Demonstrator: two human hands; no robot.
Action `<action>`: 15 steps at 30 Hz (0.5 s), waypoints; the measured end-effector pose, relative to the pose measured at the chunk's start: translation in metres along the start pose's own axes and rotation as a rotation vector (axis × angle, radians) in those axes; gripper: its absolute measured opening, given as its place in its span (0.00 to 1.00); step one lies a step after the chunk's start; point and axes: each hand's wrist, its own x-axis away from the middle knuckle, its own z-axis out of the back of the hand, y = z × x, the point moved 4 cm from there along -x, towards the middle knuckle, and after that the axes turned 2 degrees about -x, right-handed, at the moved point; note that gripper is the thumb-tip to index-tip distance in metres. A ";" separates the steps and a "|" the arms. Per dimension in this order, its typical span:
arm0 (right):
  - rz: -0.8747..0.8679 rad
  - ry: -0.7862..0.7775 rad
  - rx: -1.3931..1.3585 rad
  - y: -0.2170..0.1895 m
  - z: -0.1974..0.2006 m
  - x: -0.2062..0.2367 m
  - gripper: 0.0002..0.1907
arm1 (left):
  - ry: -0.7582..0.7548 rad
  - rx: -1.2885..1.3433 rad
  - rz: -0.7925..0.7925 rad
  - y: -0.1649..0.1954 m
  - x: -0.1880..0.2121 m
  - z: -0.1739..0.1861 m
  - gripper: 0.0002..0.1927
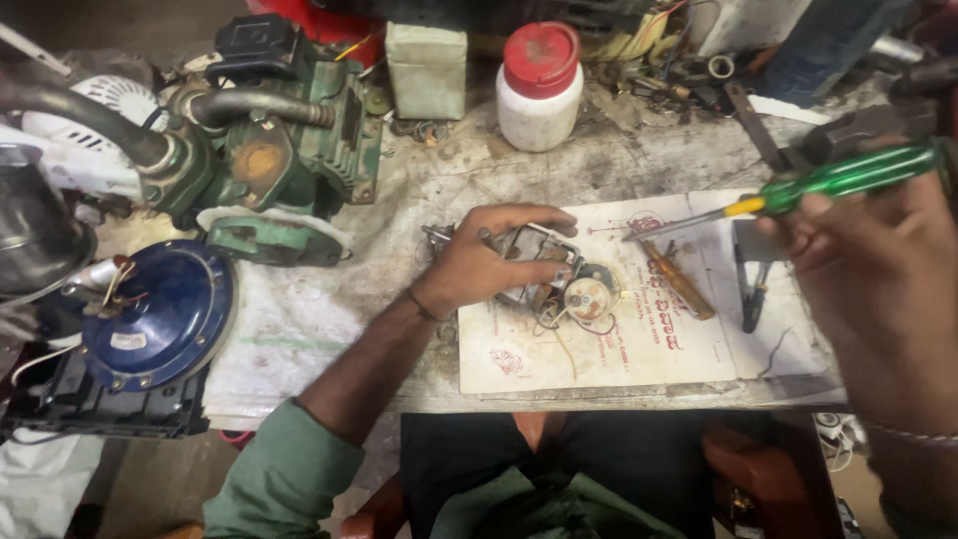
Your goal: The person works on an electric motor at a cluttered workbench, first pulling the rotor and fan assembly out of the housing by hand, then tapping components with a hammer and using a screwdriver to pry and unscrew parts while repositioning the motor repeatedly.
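From my remote seat, my left hand (469,265) is clamped on the small metal-framed wired motor assembly (559,279) on the paper-covered bench (639,349), right hand (868,269) wrapped around the green-handled screwdriver (798,190), tip hovering clear, so it looks barely started.

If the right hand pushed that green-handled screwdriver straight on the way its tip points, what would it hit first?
Probably the small metal-framed mechanism that the left hand steadies on the printed paper sheet. The right hand aims the green-handled screwdriver leftward and down at it, though depth is unclear.
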 end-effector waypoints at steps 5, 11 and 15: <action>0.002 0.122 0.172 0.002 -0.062 0.021 0.33 | -0.014 -0.015 -0.021 0.001 -0.003 0.001 0.27; 0.053 0.044 0.062 0.027 -0.062 0.033 0.26 | -0.017 -0.037 0.005 0.001 -0.003 0.001 0.22; 0.044 0.059 0.062 0.033 -0.057 0.041 0.26 | -0.015 -0.044 -0.001 0.001 -0.005 0.002 0.19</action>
